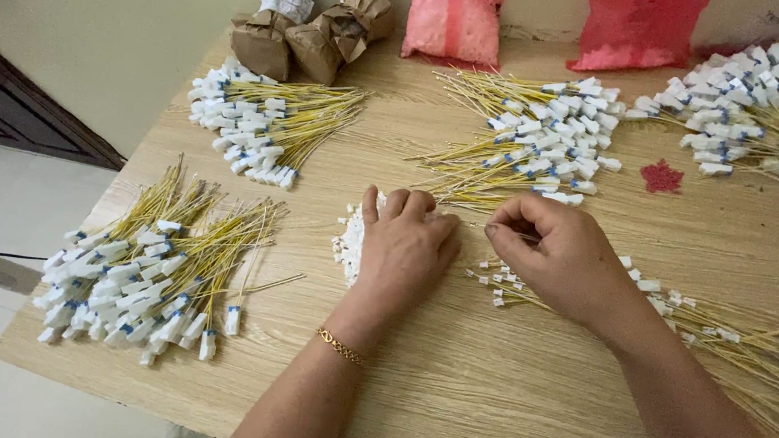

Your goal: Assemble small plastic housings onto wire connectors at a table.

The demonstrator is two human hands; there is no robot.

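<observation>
I watched the left hand (403, 241) lie flat and open over a small pile of white caps (347, 241), seemingly to pin them to the wooden surface (487, 390); just beside it, the right hand (553, 254) pinched one thin yellow wire (465, 224), its loose bundle (757, 354) trailing off behind that wrist.

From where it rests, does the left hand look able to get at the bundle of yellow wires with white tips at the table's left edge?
Probably yes: the left hand lies flat on small white pieces, and only bare wooden table separates it from that bundle.
</observation>
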